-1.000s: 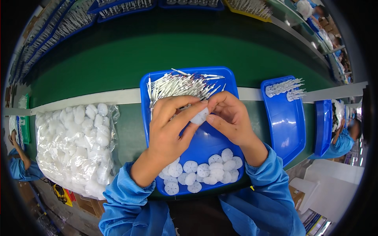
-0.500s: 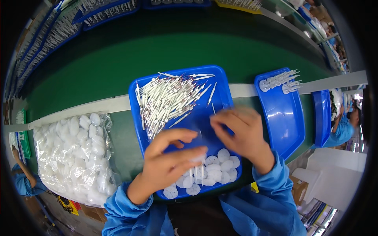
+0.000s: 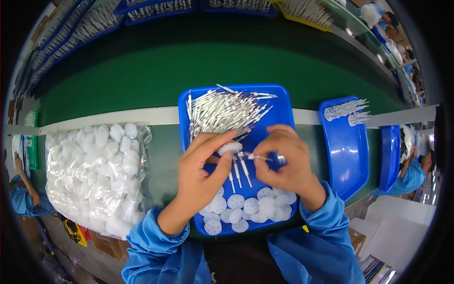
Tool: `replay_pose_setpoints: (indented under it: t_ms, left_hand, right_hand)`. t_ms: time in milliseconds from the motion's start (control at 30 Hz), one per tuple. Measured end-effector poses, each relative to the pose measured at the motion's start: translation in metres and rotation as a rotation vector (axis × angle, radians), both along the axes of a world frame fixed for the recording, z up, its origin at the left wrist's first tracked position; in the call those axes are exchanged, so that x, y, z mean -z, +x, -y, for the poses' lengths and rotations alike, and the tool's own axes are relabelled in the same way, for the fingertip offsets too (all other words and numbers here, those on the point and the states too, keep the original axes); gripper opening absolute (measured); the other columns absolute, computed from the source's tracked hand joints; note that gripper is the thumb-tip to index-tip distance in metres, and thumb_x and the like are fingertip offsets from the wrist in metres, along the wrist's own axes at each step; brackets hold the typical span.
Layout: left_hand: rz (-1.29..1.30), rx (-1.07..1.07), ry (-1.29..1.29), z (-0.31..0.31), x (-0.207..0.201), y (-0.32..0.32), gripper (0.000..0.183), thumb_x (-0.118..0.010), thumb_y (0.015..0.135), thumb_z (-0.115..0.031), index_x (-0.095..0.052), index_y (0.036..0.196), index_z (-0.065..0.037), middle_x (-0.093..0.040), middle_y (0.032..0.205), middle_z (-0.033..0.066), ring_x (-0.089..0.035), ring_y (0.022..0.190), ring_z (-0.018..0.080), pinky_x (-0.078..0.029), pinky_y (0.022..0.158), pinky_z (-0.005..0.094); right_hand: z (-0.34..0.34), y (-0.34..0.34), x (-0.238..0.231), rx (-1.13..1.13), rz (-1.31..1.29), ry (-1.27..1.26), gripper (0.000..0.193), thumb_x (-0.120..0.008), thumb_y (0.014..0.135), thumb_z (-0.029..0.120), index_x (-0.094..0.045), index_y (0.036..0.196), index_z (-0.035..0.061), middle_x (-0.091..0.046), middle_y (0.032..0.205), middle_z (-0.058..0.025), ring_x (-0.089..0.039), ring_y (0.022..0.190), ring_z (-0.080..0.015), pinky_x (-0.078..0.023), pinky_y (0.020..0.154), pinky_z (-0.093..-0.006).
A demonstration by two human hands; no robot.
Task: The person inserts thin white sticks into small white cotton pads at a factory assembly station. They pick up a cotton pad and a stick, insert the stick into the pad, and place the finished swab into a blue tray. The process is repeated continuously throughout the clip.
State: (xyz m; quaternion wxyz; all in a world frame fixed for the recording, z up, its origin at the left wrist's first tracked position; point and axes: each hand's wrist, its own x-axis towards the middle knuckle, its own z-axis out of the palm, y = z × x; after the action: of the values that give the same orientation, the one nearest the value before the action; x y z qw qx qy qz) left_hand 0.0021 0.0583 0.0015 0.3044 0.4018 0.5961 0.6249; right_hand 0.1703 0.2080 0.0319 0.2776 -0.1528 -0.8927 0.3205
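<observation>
My left hand [image 3: 201, 163] pinches a round white plastic disc [image 3: 230, 148] between thumb and fingers, and several thin white sticks [image 3: 244, 171] hang from its underside. Close to the disc's right edge, my right hand [image 3: 288, 163] holds another thin white stick [image 3: 260, 157] between thumb and forefinger, lying roughly level. Both hands are over a blue tray [image 3: 289, 109]. In its far part lies a heap of white sticks with dark, thin ends [image 3: 227, 110]. Loose white discs with small holes [image 3: 250, 205] cover its near end.
A clear bag of white discs [image 3: 94, 175] sits at left. To the right, a second blue tray [image 3: 349, 161] carries discs fitted with sticks [image 3: 343, 110]. Filled trays line the far edge of the green surface [image 3: 189, 66]. Other people's arms show at both sides.
My right hand has come to the disc with a stick in its fingers. The left hand has turned, so the disc and its hanging sticks show more plainly. The view has shifted slightly.
</observation>
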Motion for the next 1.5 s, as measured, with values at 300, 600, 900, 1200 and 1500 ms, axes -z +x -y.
replay_pose_setpoints:
  t_ms: [300,600,900,1200,1500]
  left_hand:
    - [-0.069,-0.045,0.031,0.002,0.003,-0.001,0.032,-0.073,0.097,0.005,-0.078,0.128,-0.002,-0.071,0.118,0.0114,-0.071,0.099,0.0164,-0.062,0.077,0.0261]
    - [-0.232,0.000,-0.035,0.002,-0.004,0.001,0.033,-0.071,0.099,0.005,-0.076,0.132,0.002,-0.074,0.134,0.0162,-0.073,0.110,0.0192,-0.060,0.089,0.0289]
    - [-0.721,0.010,0.005,-0.002,-0.004,0.003,0.041,-0.078,0.088,0.004,-0.079,0.129,-0.001,-0.082,0.117,0.0152,-0.076,0.088,0.0272,-0.061,0.074,0.0350]
    - [-0.643,-0.020,-0.110,0.006,-0.005,0.014,0.040,-0.077,0.089,0.002,-0.078,0.129,0.000,-0.080,0.094,0.0145,-0.072,0.069,0.0270,-0.058,0.065,0.0363]
    - [-0.367,0.038,-0.074,0.000,-0.006,0.001,0.050,-0.091,0.084,-0.013,-0.077,0.131,-0.004,-0.079,0.108,0.0135,-0.073,0.091,0.0300,-0.058,0.079,0.0395]
  right_hand:
    - [0.010,0.003,0.018,0.000,-0.093,-0.062,0.020,-0.085,0.082,0.005,-0.082,0.103,0.0060,-0.072,0.070,-0.0046,-0.069,0.059,-0.0203,-0.061,0.083,-0.0402]
    - [0.012,0.006,0.018,0.035,-0.028,-0.145,0.020,-0.085,0.084,0.004,-0.082,0.103,0.0057,-0.071,0.068,-0.0063,-0.071,0.061,-0.0229,-0.058,0.066,-0.0367]
    - [0.017,0.006,0.019,0.137,0.050,0.139,0.015,-0.088,0.086,0.018,-0.076,0.093,0.0103,-0.072,0.069,-0.0031,-0.070,0.060,-0.0218,-0.053,0.059,-0.0348]
    - [0.018,0.004,0.029,0.100,-0.009,0.430,0.019,-0.083,0.086,0.017,-0.074,0.098,0.0065,-0.069,0.072,-0.0003,-0.067,0.060,-0.0179,-0.051,0.057,-0.0324]
    - [0.013,0.007,0.026,0.068,-0.060,0.239,0.027,-0.088,0.081,0.018,-0.076,0.103,0.0110,-0.077,0.086,-0.0030,-0.074,0.073,-0.0188,-0.054,0.064,-0.0322]
